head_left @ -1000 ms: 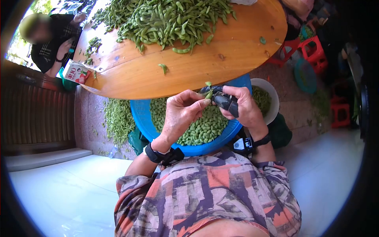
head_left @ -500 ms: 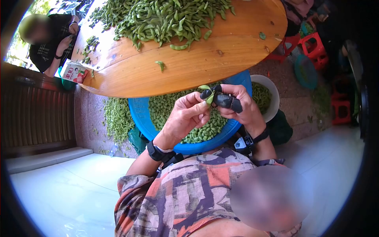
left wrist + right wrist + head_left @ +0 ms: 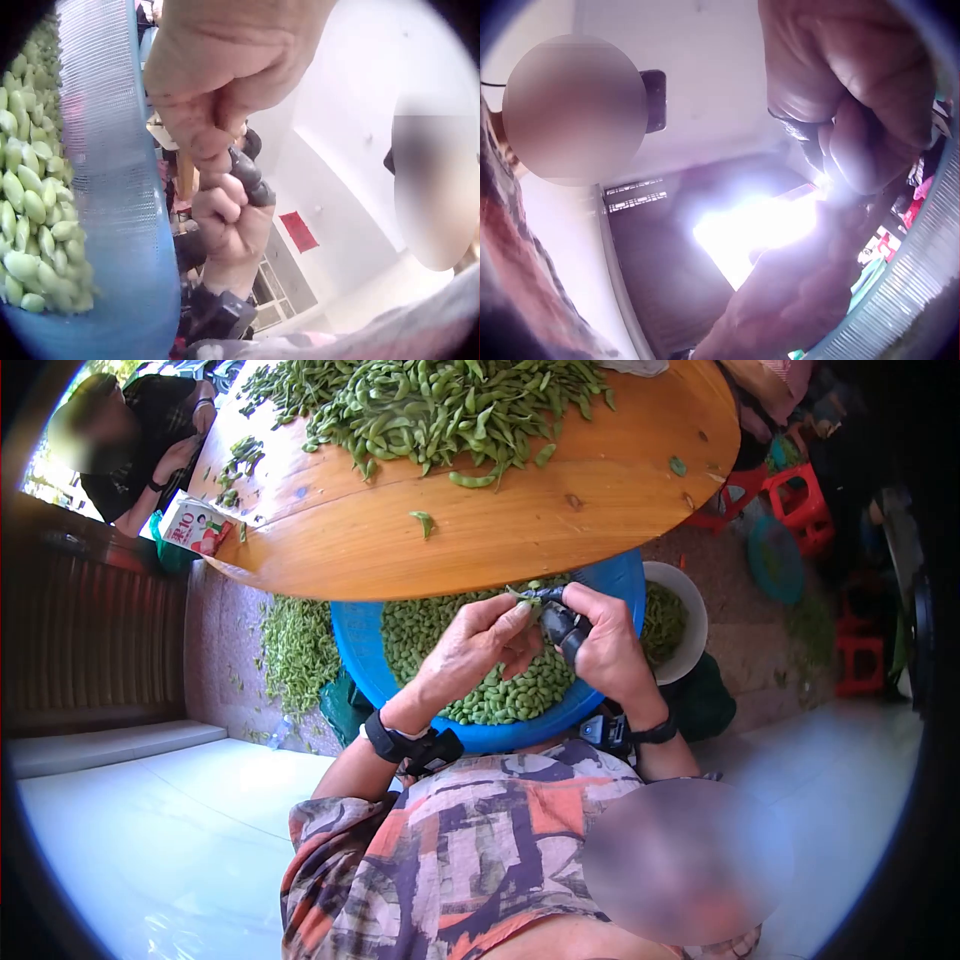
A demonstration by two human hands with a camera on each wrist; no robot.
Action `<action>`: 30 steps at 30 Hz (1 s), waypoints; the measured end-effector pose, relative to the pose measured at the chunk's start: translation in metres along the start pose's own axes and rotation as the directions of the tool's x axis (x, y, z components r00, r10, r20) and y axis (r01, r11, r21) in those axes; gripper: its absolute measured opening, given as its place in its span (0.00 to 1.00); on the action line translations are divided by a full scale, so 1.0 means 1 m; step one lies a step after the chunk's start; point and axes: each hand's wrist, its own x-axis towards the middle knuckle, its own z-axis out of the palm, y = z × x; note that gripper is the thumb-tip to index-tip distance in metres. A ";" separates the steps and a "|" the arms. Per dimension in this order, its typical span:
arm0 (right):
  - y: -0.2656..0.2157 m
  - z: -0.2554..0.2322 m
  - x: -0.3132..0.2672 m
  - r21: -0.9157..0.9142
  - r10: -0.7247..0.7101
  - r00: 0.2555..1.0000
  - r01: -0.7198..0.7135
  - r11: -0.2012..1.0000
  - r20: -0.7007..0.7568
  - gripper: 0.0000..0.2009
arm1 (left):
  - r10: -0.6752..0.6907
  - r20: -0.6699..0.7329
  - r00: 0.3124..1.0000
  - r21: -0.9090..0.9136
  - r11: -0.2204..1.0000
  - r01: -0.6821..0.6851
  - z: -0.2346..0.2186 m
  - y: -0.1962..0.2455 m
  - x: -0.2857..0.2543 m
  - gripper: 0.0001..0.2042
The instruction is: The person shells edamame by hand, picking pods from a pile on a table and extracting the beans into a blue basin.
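Both hands meet over a blue basket (image 3: 350, 650) filled with shelled green beans (image 3: 510, 695). My left hand (image 3: 475, 645) pinches a green soybean pod (image 3: 522, 597) between thumb and forefinger. Black covers (image 3: 562, 628) sit on some digits of my right hand (image 3: 612, 645), which grips at the pod from the other side with fingers curled. Most of the pod is hidden by the fingertips. Seen from the left wrist, the right hand (image 3: 232, 225) is just below the left hand (image 3: 232, 60), their fingertips together. Glare blurs the fingertips in the right wrist view.
A wooden table (image 3: 480, 550) bears a heap of whole pods (image 3: 430, 410) and a drink carton (image 3: 195, 525). Pods lie on the floor (image 3: 295, 650) at left. A white bucket (image 3: 695, 610) and red stools (image 3: 800, 510) stand right. Another person (image 3: 150, 450) sits far left.
The pod, plainly seen sticking up between the hands before, is now mostly covered by the fingertips. My right hand has turned slightly; both hands stay over the basket.
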 end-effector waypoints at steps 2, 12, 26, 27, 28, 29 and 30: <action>0.000 0.011 -0.003 -0.236 -0.262 0.961 0.234 0.943 -0.093 0.06 | 0.038 -0.022 0.999 0.046 0.998 -0.037 0.006 -0.007 0.001 0.15; 0.011 0.038 -0.014 -0.449 -0.334 0.937 0.257 0.856 -0.100 0.11 | 0.468 -0.198 0.861 0.682 0.696 -0.222 0.014 -0.050 -0.003 0.14; 0.005 -0.051 -0.007 0.095 -0.110 0.961 0.089 0.992 0.252 0.09 | 0.166 -0.021 0.986 0.220 0.963 -0.158 0.002 -0.001 -0.014 0.13; 0.006 -0.052 -0.005 0.063 -0.137 0.949 0.124 0.990 0.284 0.09 | 0.145 0.022 0.989 0.285 0.948 -0.146 0.005 0.003 -0.013 0.12; 0.007 -0.052 -0.004 0.032 -0.162 0.935 0.161 0.987 0.316 0.08 | 0.144 0.023 0.989 0.286 0.947 -0.144 0.007 0.005 -0.013 0.12; 0.003 -0.053 -0.006 0.034 -0.164 0.935 0.161 0.986 0.314 0.08 | 0.152 -0.031 0.988 0.403 0.906 -0.126 0.010 0.007 -0.011 0.11; -0.005 -0.054 -0.009 -0.048 0.088 0.973 -0.080 0.996 0.211 0.09 | 0.166 -0.083 0.983 0.515 0.851 -0.100 0.013 0.008 -0.010 0.10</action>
